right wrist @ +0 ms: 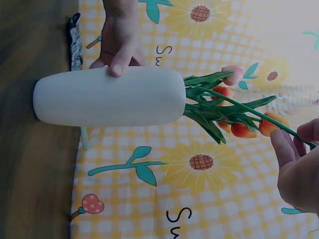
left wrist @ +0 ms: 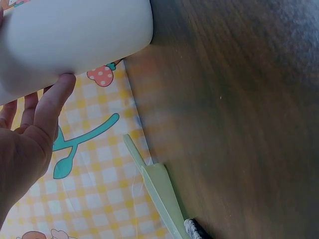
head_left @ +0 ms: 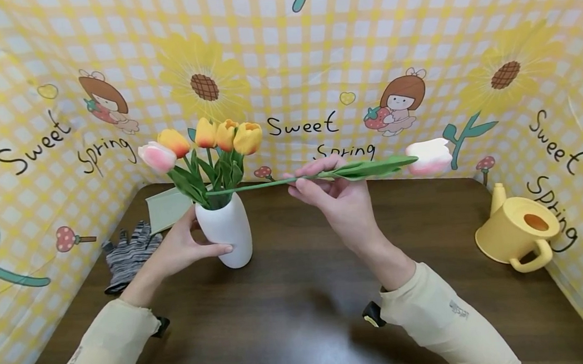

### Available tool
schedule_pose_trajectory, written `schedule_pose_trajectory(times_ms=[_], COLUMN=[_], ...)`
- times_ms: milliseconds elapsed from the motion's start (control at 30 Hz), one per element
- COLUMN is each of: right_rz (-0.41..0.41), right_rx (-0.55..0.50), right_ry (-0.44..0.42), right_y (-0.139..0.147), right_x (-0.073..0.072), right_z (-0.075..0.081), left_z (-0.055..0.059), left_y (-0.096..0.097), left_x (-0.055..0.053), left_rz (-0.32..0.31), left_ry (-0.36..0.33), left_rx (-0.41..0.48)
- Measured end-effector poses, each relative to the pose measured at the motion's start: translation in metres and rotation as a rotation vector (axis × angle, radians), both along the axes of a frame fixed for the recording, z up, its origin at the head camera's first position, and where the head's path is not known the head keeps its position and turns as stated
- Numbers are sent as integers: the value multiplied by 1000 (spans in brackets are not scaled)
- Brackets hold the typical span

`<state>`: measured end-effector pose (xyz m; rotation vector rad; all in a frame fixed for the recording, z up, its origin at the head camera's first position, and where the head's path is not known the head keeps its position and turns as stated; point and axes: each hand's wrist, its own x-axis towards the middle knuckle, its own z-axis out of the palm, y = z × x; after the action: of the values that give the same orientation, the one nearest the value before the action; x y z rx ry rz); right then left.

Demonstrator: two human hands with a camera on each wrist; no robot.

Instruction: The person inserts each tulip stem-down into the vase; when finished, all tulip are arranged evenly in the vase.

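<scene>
My left hand (head_left: 181, 245) grips a white vase (head_left: 231, 230) on the table, with the thumb across its front. In the vase stand several yellow-orange tulips (head_left: 247, 138) and one pink-and-white tulip (head_left: 157, 157), their green leaves bunched above the rim. To the right, my right hand (head_left: 348, 209) pinches the stem of another pink-and-white tulip (head_left: 428, 157). That tulip lies nearly level, bloom to the right, its stem end by the vase mouth. From the right wrist view, whether the stem end (right wrist: 199, 89) is inside the rim or just in front, I cannot tell.
A yellow watering can (head_left: 517, 229) stands at the table's right. On the left lie a grey striped glove (head_left: 128, 259) and a pale green dustpan-like object (head_left: 168, 208). A yellow checked cloth (head_left: 284, 65) walls in the dark wooden table (head_left: 289, 315) at the back and sides.
</scene>
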<state>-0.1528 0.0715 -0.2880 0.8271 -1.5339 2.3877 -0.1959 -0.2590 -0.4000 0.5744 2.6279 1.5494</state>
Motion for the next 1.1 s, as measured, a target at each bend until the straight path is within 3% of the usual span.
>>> schedule_pose_trajectory(times_ms=[267,767,1100], right_rz=[-36,-114,-107], right_rx=[138,292,330], right_ry=[108,229,320], right_y=[-9,-22,-44], right_x=[-7,-11,-21], right_z=[-2,2,1], left_z=[0,2,3], left_y=[-1,-1,1], left_x=[2,2,2], left_rz=[13,5,-4], left_ry=[-1,-10,-22], left_rx=[-2,7,20])
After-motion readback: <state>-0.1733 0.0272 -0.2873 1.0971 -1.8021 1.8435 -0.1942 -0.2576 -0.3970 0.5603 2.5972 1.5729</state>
